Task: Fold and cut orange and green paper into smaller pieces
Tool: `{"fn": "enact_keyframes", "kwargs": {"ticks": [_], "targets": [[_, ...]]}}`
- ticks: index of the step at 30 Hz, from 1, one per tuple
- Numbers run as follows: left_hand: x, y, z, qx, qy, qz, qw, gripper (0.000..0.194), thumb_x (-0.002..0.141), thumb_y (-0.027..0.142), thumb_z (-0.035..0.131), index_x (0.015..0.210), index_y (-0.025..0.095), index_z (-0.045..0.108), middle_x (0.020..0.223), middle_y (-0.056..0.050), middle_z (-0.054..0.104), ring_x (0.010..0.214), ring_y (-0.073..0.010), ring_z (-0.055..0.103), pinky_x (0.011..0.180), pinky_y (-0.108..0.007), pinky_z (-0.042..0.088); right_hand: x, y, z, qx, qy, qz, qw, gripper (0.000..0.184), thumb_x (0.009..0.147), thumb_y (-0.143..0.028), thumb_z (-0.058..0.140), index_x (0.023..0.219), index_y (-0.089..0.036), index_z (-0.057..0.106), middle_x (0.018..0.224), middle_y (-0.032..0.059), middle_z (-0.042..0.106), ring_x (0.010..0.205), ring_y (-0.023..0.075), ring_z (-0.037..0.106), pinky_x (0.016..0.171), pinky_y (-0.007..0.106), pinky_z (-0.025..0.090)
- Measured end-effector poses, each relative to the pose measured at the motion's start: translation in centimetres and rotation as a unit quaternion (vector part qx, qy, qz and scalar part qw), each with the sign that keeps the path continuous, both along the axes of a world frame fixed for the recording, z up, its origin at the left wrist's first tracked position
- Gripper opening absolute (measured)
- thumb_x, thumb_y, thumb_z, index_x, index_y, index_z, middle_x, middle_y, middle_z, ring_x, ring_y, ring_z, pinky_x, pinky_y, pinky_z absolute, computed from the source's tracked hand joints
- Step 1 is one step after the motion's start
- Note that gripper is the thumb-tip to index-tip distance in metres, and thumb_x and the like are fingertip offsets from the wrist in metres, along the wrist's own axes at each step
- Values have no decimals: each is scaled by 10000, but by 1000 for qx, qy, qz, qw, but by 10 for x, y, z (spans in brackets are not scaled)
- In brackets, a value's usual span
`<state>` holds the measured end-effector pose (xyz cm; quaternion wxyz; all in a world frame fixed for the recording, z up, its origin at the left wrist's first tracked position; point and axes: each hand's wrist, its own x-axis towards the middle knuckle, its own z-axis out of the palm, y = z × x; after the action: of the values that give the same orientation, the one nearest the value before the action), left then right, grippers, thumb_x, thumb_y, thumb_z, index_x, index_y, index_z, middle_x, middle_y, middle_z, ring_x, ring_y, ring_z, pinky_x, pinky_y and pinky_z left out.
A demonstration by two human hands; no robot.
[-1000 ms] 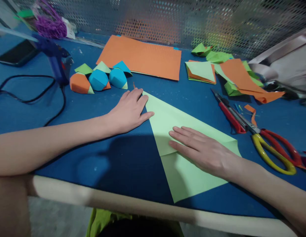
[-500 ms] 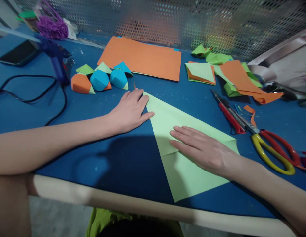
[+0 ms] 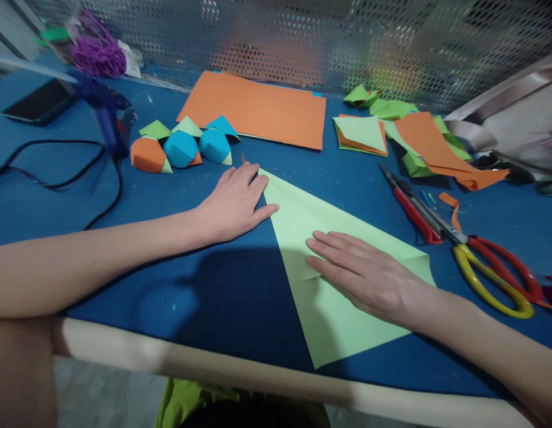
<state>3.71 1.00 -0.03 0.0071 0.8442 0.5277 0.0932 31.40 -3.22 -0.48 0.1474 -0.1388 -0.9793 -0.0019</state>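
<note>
A light green sheet of paper (image 3: 347, 324) lies on the blue table, with one part folded over and a crease across its middle. My left hand (image 3: 235, 199) rests at its upper left corner, fingertips on the corner and thumb reaching the left edge. Flat on the folded part lies my right hand (image 3: 365, 270), fingers stretched out and pointing left. Neither hand grips anything. Beyond my left hand sit folded paper shapes: an orange one (image 3: 147, 156) and two blue ones, one of them this blue shape (image 3: 181, 148), each with a pointed flap.
Orange sheets (image 3: 258, 110) lie at the back. A folded paper stack (image 3: 360, 134) and orange and green scraps (image 3: 429, 142) are at right. Scissors (image 3: 476, 279) and a red cutter (image 3: 416, 214) lie right of the paper. At left are a glue gun (image 3: 104, 113), phone (image 3: 39, 104) and purple strands (image 3: 97, 53).
The view has shifted slightly, so the things on the table appear a little lower. Both hands stay in nearly the same place on the green paper.
</note>
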Motion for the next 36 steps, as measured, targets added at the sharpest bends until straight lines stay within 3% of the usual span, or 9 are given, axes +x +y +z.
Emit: {"fn": "enact_keyframes", "kwargs": {"ticks": [12,19,24,27,30,36], "targets": [[-2,0,-1,7,5,4,1000,532,951,454,491,1257,20,528,1414,-279,458,1364,-402,397,1116,-530,333,-1,0,2,11,7,1,1000,416,888,34,445,1266,-61,591,1339,201,600,1372,285,422,1079,483,460],[-2,-4,4,13,-8,29,999,482,942,451,505,1169,29,563,1310,-266,536,1290,-372,490,1052,-500,433,-1,3,0,24,24,6,999,530,827,84,422,1292,-110,588,1333,165,615,1382,258,403,1070,450,462],[10,-32,8,53,25,-62,996,429,918,365,549,1153,8,585,1311,-313,534,1300,-423,472,1072,-553,412,-2,4,2,36,21,5,999,552,815,76,411,1290,-133,599,1348,149,603,1378,243,403,1068,420,456],[16,-47,4,68,19,-87,994,428,917,337,537,1159,-13,588,1299,-329,541,1269,-418,511,1060,-522,441,-2,4,2,45,12,10,999,578,805,80,396,1302,-137,595,1364,137,591,1371,244,415,1044,403,479],[17,-50,-1,51,23,-77,996,487,929,382,512,1195,-21,577,1332,-335,523,1275,-423,511,1059,-515,445,-2,5,1,50,6,13,999,567,821,53,406,1321,-144,587,1382,132,577,1379,243,408,1044,395,482],[15,-37,-1,-36,33,-51,998,689,934,518,490,1315,-56,490,1439,-363,406,1383,-457,359,1119,-555,351,-3,6,4,62,2,18,998,546,830,33,412,1308,-150,602,1367,121,590,1347,233,459,1031,374,491]]}}
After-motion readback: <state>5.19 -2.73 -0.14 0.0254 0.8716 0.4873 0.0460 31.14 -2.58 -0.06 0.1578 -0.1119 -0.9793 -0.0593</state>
